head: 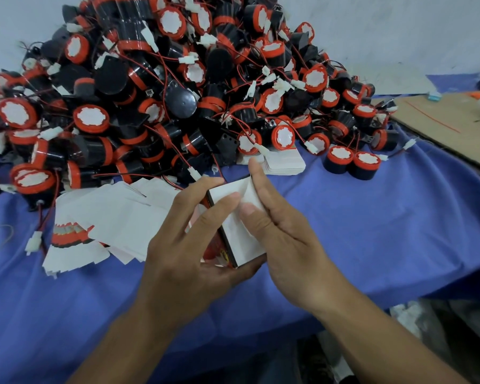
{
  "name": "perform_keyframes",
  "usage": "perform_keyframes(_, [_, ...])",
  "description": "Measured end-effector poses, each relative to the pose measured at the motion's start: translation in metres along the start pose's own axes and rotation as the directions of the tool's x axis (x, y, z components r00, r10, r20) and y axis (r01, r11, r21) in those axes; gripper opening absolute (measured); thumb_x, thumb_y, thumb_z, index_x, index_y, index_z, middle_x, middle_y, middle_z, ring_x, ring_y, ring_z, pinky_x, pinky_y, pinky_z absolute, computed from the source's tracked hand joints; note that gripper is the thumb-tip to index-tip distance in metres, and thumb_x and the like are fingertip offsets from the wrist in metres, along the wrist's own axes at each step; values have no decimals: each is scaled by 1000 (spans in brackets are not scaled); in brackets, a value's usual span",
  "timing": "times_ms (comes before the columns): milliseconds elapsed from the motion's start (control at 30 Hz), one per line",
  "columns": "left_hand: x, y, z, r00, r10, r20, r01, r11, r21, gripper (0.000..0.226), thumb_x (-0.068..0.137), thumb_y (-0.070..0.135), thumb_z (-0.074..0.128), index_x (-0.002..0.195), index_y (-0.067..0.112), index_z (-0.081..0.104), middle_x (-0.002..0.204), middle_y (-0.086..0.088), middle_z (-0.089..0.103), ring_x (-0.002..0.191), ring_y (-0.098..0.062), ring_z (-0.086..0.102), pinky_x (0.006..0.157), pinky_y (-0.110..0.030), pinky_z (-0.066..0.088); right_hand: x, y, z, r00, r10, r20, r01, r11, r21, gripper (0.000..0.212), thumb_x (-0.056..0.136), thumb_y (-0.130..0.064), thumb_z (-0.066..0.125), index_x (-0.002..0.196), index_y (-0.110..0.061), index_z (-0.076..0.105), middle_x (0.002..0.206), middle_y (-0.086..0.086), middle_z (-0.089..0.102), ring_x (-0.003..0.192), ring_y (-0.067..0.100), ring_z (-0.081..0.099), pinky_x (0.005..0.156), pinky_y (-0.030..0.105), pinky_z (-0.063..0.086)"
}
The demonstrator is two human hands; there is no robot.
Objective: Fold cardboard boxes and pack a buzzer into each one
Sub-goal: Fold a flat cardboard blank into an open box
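Head view | left hand (183, 245) grips box (241, 238), right hand (286, 236) pinches its flap — folding barely begun | buzzers (150, 92) heaped, flat blanks (117, 217) waiting

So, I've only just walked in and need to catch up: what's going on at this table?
A person is folding a small box. The left hand grips it from below and along the side, while the right hand pinches its white end flap between thumb and forefinger. Whether a buzzer is already inside cannot be seen. A big pile of buzzers lies behind on the blue cloth, with flat box blanks spread to the left.
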State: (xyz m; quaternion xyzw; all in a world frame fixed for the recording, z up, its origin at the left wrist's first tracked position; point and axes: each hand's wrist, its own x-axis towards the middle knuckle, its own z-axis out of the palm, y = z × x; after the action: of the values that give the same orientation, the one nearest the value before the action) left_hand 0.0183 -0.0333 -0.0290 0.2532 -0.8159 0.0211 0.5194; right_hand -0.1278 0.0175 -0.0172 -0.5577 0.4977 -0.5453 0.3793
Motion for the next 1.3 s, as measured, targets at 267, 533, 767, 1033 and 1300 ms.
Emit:
perform_keyframes(267, [1,0,1,999,32,-8,-32,999,28,59,87,46,75,119,-3,63,125,-25,60,115,-31,60,103,-25,46,-1,3,-3,998,-60,5,60,998,12,55,103,-41,44,155,-45,27,138,-21,58,119,-2,60,89,14,51])
perform_keyframes(533, [0,-2,1,999,35,-24,-35,999,21,60,85,43,78,118,-5,63,126,-25,60,118,-29,59,106,-25,43,-2,1,0,994,-106,-19,104,990,-92,51,104,-43,40,150,-57,22,117,-23,67,103,3,66,80,19,54])
perform_keyframes(767, [0,-3,-1,999,36,-10,-36,999,2,63,84,43,78,123,-1,56,127,-23,58,121,-29,57,106,-24,43,-2,3,1,995,-96,-2,95,992,-80,56,100,-55,39,153,-53,20,139,-35,51,129,-4,52,100,21,49])
perform_keyframes(1033, [0,-4,1,1000,15,5,-14,1000,-26,65,79,42,84,124,3,57,126,-26,56,116,-29,59,99,-27,49,2,0,-2,999,26,33,-33,975,219,48,86,-52,53,133,-61,48,147,-31,46,140,-1,43,120,38,34])
perform_keyframes(1300, [3,-5,-3,1000,-17,18,17,1000,0,65,79,48,83,117,-3,67,125,-27,57,117,-29,58,101,-23,46,6,-6,-8,995,60,83,-93,873,478,43,91,-11,59,131,-27,61,123,-5,72,114,14,69,91,27,56])
